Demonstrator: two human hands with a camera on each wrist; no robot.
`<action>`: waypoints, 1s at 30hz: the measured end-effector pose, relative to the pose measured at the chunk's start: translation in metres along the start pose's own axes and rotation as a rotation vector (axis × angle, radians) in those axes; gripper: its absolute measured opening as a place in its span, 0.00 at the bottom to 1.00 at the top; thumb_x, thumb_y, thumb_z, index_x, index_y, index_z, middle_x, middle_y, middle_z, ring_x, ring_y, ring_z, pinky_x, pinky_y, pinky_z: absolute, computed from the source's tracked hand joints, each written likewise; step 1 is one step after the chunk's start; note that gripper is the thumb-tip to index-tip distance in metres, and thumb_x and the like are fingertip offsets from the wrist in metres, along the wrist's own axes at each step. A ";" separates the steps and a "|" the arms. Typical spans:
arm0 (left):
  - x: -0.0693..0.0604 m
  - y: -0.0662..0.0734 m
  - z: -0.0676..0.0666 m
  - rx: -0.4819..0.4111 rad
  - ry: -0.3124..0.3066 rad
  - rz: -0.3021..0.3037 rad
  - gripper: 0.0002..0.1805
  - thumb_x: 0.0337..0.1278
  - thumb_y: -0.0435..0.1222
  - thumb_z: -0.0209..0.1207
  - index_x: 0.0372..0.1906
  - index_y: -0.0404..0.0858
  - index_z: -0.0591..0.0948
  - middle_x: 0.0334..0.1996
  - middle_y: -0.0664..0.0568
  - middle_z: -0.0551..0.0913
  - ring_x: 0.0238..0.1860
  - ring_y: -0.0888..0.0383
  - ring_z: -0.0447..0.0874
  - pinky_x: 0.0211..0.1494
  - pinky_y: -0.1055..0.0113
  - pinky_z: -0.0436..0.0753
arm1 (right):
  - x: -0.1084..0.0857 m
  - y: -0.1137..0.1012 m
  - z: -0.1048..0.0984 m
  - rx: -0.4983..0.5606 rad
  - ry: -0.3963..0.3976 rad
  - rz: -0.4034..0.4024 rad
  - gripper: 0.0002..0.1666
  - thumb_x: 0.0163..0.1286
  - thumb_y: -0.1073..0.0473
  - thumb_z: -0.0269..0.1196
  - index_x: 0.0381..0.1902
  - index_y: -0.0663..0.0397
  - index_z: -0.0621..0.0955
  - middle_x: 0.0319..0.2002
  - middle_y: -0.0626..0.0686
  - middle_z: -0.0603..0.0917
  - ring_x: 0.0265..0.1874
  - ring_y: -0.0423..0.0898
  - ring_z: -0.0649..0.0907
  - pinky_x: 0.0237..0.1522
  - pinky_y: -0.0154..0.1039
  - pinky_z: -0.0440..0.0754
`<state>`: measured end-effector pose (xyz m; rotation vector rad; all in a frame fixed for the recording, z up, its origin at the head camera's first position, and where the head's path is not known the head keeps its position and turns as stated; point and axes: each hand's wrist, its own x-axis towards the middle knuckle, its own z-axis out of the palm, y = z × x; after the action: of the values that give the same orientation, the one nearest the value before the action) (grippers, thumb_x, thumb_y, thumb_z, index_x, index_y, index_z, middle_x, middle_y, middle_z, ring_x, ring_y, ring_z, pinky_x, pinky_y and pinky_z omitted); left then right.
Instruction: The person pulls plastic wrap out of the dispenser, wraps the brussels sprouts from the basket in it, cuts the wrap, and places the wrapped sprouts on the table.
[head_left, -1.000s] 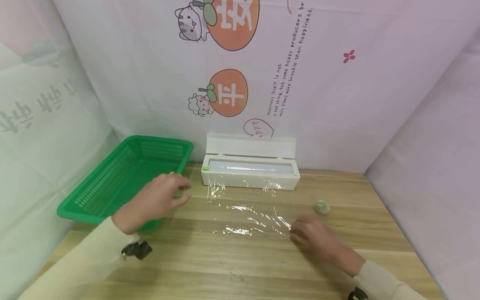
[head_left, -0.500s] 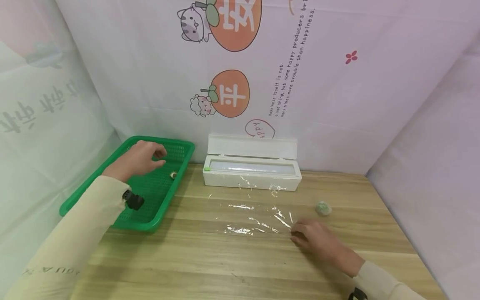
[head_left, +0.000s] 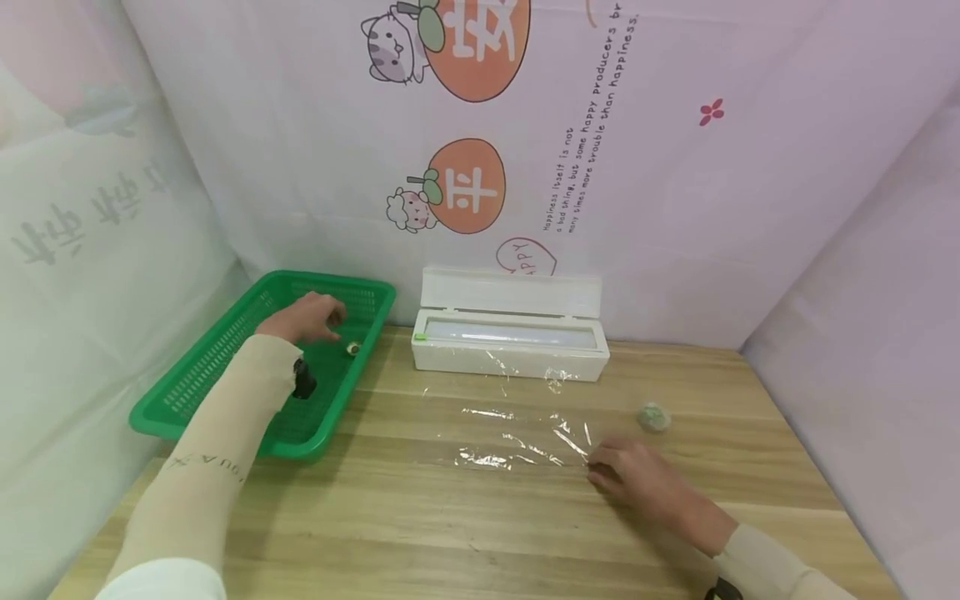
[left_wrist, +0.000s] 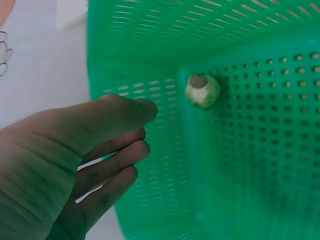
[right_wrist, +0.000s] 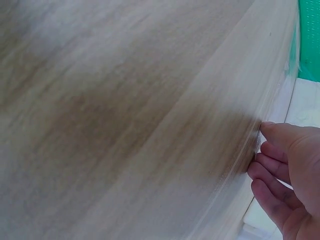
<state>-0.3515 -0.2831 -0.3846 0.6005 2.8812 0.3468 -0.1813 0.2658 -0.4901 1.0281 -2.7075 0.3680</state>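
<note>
In the head view my left hand (head_left: 306, 319) is inside the green basket (head_left: 330, 417), with no object in it. Its fingers are loosely bent and parted beside a small round pale-green vegetable (left_wrist: 202, 91), which lies in the basket's corner in the left wrist view; hand and vegetable are apart. Clear plastic film (head_left: 487, 458) stretches over the table from the white dispenser box (head_left: 510, 360). The film's near right corner is held by my right hand (head_left: 637, 482), thumb and fingertips down at its edge; the right wrist view shows these fingertips (right_wrist: 260, 145) at the film's edge.
Behind the film, the box's lid (head_left: 510, 292) stands raised against the cloth backdrop. A small wrapped green ball (head_left: 654, 417) lies on the wooden table (head_left: 450, 533), right of the film. Cloth walls rise on the left and right sides.
My left hand has moved from the basket's right rim back over the basket, then down into it towards the round vegetable. The right hand has stayed at the film's corner.
</note>
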 end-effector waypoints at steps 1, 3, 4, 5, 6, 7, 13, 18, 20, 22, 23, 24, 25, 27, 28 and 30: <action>0.003 -0.002 0.004 -0.003 -0.006 -0.004 0.21 0.68 0.32 0.67 0.62 0.26 0.81 0.56 0.32 0.84 0.58 0.37 0.83 0.60 0.42 0.86 | 0.000 0.000 -0.001 0.000 -0.005 0.002 0.08 0.61 0.63 0.76 0.38 0.53 0.89 0.35 0.47 0.89 0.34 0.42 0.88 0.40 0.38 0.92; 0.010 -0.006 0.010 -0.011 -0.016 -0.009 0.21 0.68 0.32 0.67 0.61 0.26 0.81 0.56 0.32 0.84 0.57 0.37 0.84 0.59 0.42 0.86 | -0.001 0.001 -0.001 0.001 -0.010 0.007 0.08 0.62 0.63 0.76 0.39 0.53 0.89 0.36 0.47 0.89 0.35 0.42 0.88 0.40 0.38 0.92; 0.013 -0.006 0.013 -0.018 -0.019 -0.013 0.22 0.68 0.33 0.67 0.61 0.26 0.81 0.55 0.32 0.84 0.57 0.38 0.84 0.59 0.43 0.86 | -0.001 0.001 -0.002 -0.001 -0.013 0.009 0.08 0.62 0.62 0.76 0.39 0.53 0.89 0.36 0.47 0.89 0.35 0.42 0.88 0.40 0.38 0.92; 0.015 -0.007 0.016 -0.023 -0.024 -0.018 0.22 0.68 0.34 0.68 0.61 0.26 0.81 0.56 0.32 0.84 0.57 0.38 0.84 0.59 0.42 0.86 | -0.001 0.001 -0.002 -0.003 -0.012 0.009 0.08 0.62 0.62 0.76 0.39 0.53 0.89 0.36 0.47 0.89 0.34 0.42 0.88 0.40 0.38 0.92; 0.017 -0.007 0.019 -0.029 -0.031 -0.028 0.23 0.68 0.36 0.68 0.61 0.27 0.81 0.56 0.32 0.84 0.57 0.38 0.84 0.59 0.43 0.86 | -0.001 0.001 -0.002 -0.004 -0.011 0.006 0.08 0.62 0.62 0.76 0.39 0.53 0.89 0.35 0.47 0.89 0.34 0.42 0.88 0.40 0.37 0.92; 0.018 -0.006 0.021 -0.034 -0.037 -0.036 0.24 0.68 0.37 0.69 0.61 0.27 0.81 0.56 0.32 0.85 0.58 0.38 0.84 0.60 0.43 0.86 | -0.001 0.001 -0.002 -0.006 -0.008 0.000 0.08 0.62 0.62 0.76 0.39 0.53 0.89 0.35 0.47 0.89 0.34 0.42 0.88 0.40 0.37 0.92; 0.020 0.001 0.030 -0.040 -0.053 -0.066 0.21 0.70 0.38 0.67 0.59 0.27 0.82 0.53 0.33 0.86 0.52 0.43 0.86 0.55 0.46 0.88 | 0.000 0.000 -0.004 0.005 -0.013 -0.016 0.07 0.62 0.63 0.76 0.38 0.53 0.88 0.35 0.46 0.88 0.33 0.40 0.88 0.38 0.35 0.91; 0.024 -0.008 0.040 -0.052 -0.062 -0.074 0.19 0.71 0.37 0.66 0.58 0.28 0.84 0.53 0.34 0.87 0.55 0.40 0.87 0.57 0.47 0.89 | 0.001 -0.001 -0.004 -0.001 -0.007 -0.030 0.07 0.62 0.63 0.76 0.38 0.54 0.89 0.35 0.47 0.89 0.33 0.41 0.88 0.38 0.35 0.91; 0.026 -0.012 0.043 -0.064 -0.065 -0.071 0.18 0.70 0.36 0.66 0.58 0.28 0.84 0.54 0.34 0.87 0.56 0.39 0.87 0.57 0.47 0.89 | 0.001 -0.001 -0.003 -0.004 -0.004 -0.033 0.07 0.62 0.63 0.76 0.38 0.54 0.89 0.34 0.48 0.89 0.33 0.41 0.88 0.38 0.35 0.91; 0.028 -0.013 0.044 -0.072 -0.064 -0.056 0.18 0.70 0.35 0.66 0.57 0.28 0.85 0.53 0.34 0.87 0.55 0.39 0.87 0.57 0.47 0.89 | 0.001 -0.001 -0.002 -0.011 -0.001 -0.032 0.07 0.62 0.63 0.76 0.38 0.54 0.89 0.34 0.48 0.89 0.33 0.41 0.88 0.38 0.35 0.91; 0.029 -0.013 0.043 -0.073 -0.060 -0.050 0.17 0.69 0.35 0.67 0.56 0.29 0.85 0.53 0.35 0.88 0.54 0.40 0.87 0.56 0.47 0.89 | 0.000 -0.001 -0.002 -0.011 0.001 -0.032 0.07 0.61 0.63 0.76 0.38 0.54 0.89 0.34 0.47 0.89 0.33 0.41 0.88 0.38 0.35 0.91; 0.029 -0.014 0.043 -0.073 -0.053 -0.044 0.16 0.69 0.35 0.67 0.56 0.30 0.86 0.52 0.36 0.88 0.53 0.42 0.87 0.55 0.49 0.89 | 0.000 -0.001 -0.002 -0.013 0.005 -0.035 0.07 0.61 0.63 0.77 0.37 0.54 0.89 0.34 0.47 0.89 0.33 0.41 0.88 0.38 0.35 0.91; 0.029 -0.014 0.042 -0.072 -0.043 -0.037 0.16 0.68 0.34 0.68 0.55 0.30 0.86 0.51 0.37 0.88 0.52 0.43 0.87 0.54 0.50 0.89 | 0.000 -0.001 -0.002 -0.013 0.007 -0.037 0.07 0.61 0.63 0.77 0.38 0.54 0.89 0.35 0.47 0.89 0.33 0.41 0.88 0.38 0.36 0.91; 0.027 -0.015 0.038 -0.068 -0.023 -0.016 0.14 0.67 0.34 0.68 0.53 0.31 0.87 0.48 0.39 0.88 0.49 0.46 0.87 0.52 0.50 0.89 | 0.000 -0.001 -0.002 -0.014 0.012 -0.043 0.07 0.61 0.63 0.77 0.37 0.53 0.89 0.34 0.46 0.89 0.33 0.41 0.87 0.38 0.36 0.91; 0.026 -0.016 0.037 -0.066 -0.008 -0.005 0.14 0.66 0.33 0.69 0.52 0.32 0.87 0.47 0.40 0.88 0.48 0.47 0.86 0.52 0.50 0.88 | 0.001 -0.001 -0.002 -0.013 0.010 -0.042 0.07 0.62 0.63 0.77 0.38 0.53 0.89 0.35 0.46 0.88 0.33 0.41 0.87 0.38 0.36 0.91; 0.022 -0.015 0.032 -0.068 0.028 0.018 0.12 0.65 0.33 0.69 0.51 0.33 0.88 0.46 0.41 0.88 0.47 0.48 0.86 0.56 0.47 0.87 | 0.001 -0.001 -0.002 -0.012 0.008 -0.039 0.07 0.62 0.63 0.76 0.38 0.52 0.89 0.35 0.46 0.88 0.33 0.41 0.87 0.38 0.37 0.91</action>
<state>-0.3704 -0.2813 -0.4218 0.6156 2.8792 0.4572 -0.1810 0.2657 -0.4875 1.0729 -2.6752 0.3482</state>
